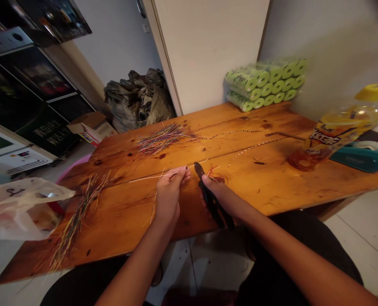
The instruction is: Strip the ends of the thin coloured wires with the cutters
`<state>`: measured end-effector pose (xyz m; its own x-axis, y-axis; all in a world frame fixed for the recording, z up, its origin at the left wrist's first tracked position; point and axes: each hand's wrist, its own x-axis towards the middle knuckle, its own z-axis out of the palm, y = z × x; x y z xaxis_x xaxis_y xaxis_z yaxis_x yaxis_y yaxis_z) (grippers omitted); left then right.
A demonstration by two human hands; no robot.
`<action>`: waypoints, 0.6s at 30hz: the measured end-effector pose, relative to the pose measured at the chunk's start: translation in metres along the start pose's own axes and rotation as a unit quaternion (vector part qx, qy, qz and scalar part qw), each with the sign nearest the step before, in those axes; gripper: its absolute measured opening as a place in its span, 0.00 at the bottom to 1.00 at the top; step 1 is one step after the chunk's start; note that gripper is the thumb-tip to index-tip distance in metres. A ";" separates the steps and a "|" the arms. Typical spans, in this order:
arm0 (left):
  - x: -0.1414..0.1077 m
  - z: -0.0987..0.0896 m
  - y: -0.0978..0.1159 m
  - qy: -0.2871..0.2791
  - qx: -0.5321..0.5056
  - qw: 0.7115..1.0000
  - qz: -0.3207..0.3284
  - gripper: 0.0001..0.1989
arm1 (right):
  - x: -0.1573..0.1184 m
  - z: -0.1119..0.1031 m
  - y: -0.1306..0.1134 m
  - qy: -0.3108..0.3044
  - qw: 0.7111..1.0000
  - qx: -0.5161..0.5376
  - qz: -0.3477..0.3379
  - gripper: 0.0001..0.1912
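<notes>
My left hand (171,191) is pinched narrow on a pale wire (150,177), which runs low across the table (128,216). My right hand (219,195) is closed around black pliers (221,216), their nose just beside the wire (from this remote seat I can't tell if they touch). A heap of coloured wires (162,139) lies beyond my hands, a looser bunch (77,216) sits off to the left, and a beaded strand (230,134) trails from the heap toward a bottle (345,123).
</notes>
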<state>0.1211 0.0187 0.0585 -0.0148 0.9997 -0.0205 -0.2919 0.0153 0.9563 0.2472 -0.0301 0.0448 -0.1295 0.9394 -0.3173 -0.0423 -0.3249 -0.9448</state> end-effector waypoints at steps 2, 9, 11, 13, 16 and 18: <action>0.000 0.000 0.000 -0.004 0.002 1.000 -0.001 0.10 | 0.000 -0.001 0.000 0.001 1.000 -0.003 -0.002 0.29; 0.004 -0.001 0.001 -0.007 0.014 1.000 -0.004 0.10 | -0.005 0.001 -0.004 0.006 1.000 0.011 0.017 0.29; 0.004 -0.003 0.001 -0.010 0.020 1.000 -0.002 0.10 | -0.005 0.002 -0.005 0.006 1.000 0.008 0.011 0.29; -0.001 -0.004 0.001 -0.025 0.027 0.999 -0.009 0.12 | -0.004 0.001 -0.004 0.003 1.000 0.003 -0.001 0.29; -0.018 -0.004 -0.005 -0.107 0.052 0.991 -0.054 0.19 | 0.000 -0.001 0.001 0.000 0.999 -0.013 -0.045 0.30; -0.033 -0.001 -0.013 -0.197 0.063 0.975 -0.085 0.30 | 0.004 -0.003 0.006 0.006 0.997 -0.028 -0.078 0.29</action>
<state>0.1245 -0.0143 0.0464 0.4000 0.9118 -0.0923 -0.1378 0.1594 0.9776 0.2491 -0.0284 0.0379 -0.1132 0.9793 -0.1676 -0.0060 -0.1693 -0.9855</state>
